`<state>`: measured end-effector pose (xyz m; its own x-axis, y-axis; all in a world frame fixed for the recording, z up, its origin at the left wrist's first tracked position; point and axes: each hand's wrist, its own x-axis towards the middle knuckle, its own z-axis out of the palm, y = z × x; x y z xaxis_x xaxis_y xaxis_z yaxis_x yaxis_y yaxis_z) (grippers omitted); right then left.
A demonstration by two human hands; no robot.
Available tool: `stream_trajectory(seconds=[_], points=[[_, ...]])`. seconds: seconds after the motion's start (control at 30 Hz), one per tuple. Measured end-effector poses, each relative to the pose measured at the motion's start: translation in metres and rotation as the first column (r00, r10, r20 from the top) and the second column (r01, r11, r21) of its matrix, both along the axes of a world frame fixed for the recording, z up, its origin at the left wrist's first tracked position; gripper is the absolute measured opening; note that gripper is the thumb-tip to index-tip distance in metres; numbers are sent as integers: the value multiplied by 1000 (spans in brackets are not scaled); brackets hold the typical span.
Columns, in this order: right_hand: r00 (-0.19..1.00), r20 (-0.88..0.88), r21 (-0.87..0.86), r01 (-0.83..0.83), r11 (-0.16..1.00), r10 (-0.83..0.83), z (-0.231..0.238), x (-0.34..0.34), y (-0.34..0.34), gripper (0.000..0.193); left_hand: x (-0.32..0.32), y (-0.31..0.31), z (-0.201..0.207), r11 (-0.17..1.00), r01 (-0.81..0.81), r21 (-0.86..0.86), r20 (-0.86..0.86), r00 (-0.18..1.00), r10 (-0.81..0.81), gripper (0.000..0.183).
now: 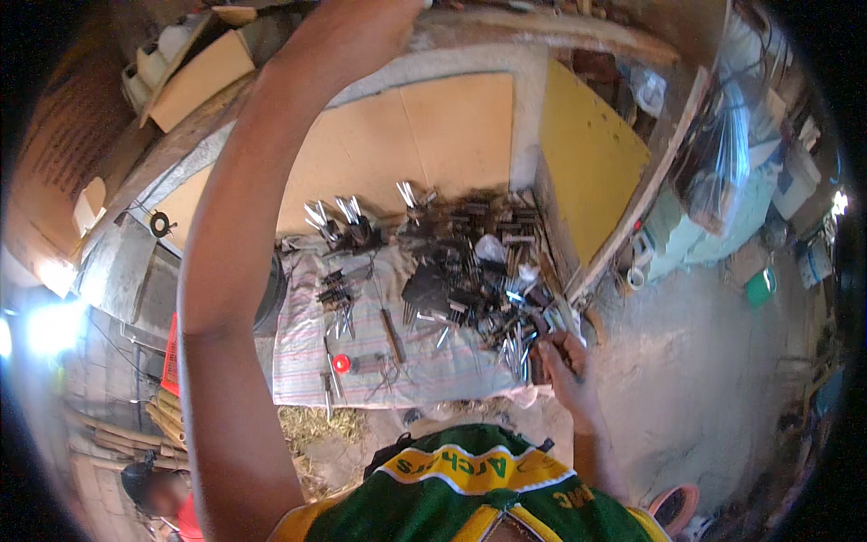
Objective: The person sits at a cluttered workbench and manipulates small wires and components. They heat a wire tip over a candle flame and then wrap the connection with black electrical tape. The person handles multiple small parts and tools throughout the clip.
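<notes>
My left arm stretches up the left side of the view. My left hand [384, 32] is at the top edge, with its fingers cut off or hidden. Down at the right end of the cloth-covered table, my right hand [569, 370] has its fingers bent together beside a heap of thin metal tools [515, 348]. What those fingers hold, if anything, I cannot make out. Dark and shiny metal pieces [452, 280] lie piled over the right half of the striped cloth [298, 361]. A wooden-looking stick [391, 336] and a round red object [341, 363] lie further left.
Bundles of metal rods stand upright in holders [357, 226] along the table's back. Behind rises a tan board [442, 126], with a yellow panel [596, 154] to the right. Straw [321, 429] lies on the floor. Another person [172, 497] is at lower left.
</notes>
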<state>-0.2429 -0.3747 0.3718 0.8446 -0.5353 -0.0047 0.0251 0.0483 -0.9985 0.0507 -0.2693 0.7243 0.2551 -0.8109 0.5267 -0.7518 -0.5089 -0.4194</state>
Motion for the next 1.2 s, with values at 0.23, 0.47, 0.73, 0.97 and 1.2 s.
stream_trajectory(seconds=[0.23,0.47,0.73,0.97,1.2], points=[[998,-63,-27,25,999,-27,22,25,-7,16,-70,50,-208,652,-122,-748,-643,-107,-758,32],[996,14,-208,-85,974,89,43,57,0,19,-105,51,-320,673,-469,-573,-359,-594,-720,24],[989,-1,-209,-143,967,146,42,68,10,21,-113,47,-341,678,-590,-440,-532,-437,-725,32],[994,-14,-333,-109,937,111,42,68,12,19,-114,50,-341,731,-527,-434,-618,-416,-667,38],[989,-76,-494,-146,857,124,34,58,7,16,-114,60,-292,671,-297,-679,-715,64,-696,25]])
